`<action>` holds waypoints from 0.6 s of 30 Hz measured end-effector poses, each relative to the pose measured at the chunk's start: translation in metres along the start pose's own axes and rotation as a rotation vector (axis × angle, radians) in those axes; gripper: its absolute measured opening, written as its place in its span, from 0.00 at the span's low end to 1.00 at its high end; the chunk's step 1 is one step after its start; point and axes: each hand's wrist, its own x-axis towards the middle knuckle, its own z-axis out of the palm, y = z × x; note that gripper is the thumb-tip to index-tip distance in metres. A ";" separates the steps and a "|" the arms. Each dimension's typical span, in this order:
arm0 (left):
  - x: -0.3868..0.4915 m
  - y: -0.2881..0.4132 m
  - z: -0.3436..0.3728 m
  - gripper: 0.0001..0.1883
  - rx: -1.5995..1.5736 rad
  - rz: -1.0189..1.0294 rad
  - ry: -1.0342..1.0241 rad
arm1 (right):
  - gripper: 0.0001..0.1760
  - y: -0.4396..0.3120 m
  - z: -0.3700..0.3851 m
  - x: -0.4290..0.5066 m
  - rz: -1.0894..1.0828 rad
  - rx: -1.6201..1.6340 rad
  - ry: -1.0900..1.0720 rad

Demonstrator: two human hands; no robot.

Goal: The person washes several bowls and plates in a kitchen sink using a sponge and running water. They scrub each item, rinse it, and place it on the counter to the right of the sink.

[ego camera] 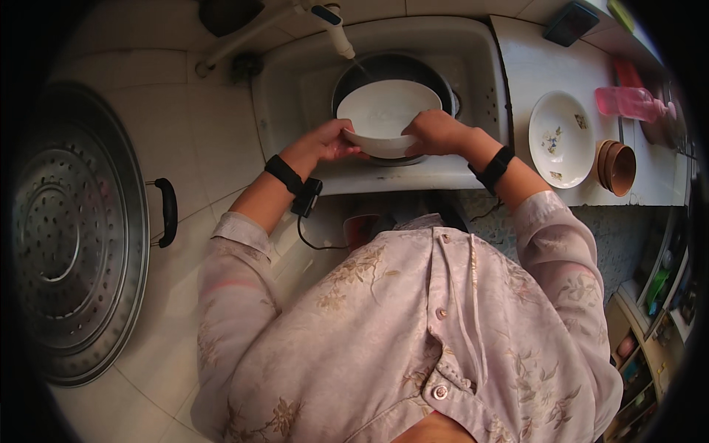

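A white bowl is held tilted between my two hands over a dark round pan in the sink. My left hand grips the bowl's left rim, fingers beneath it. On the right, my right hand holds the near right rim. Above the pan the white faucet lets out a thin stream of water beyond the bowl's far edge. Whatever lies under the bowl in the pan is hidden.
On the right counter are a floral oval dish, stacked brown cups and a pink pump bottle. A large perforated metal steamer pan with a black handle stands at the left. A black cabled device hangs near my left wrist.
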 end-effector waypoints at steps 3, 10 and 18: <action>-0.022 0.017 0.003 0.32 0.186 0.115 0.087 | 0.27 0.003 -0.015 0.009 0.098 0.429 -0.001; -0.001 0.026 0.002 0.24 0.393 0.945 0.549 | 0.19 0.027 0.007 0.046 0.244 1.506 0.365; 0.023 0.051 0.043 0.18 1.105 1.620 0.494 | 0.18 0.010 0.005 0.074 0.167 1.385 0.300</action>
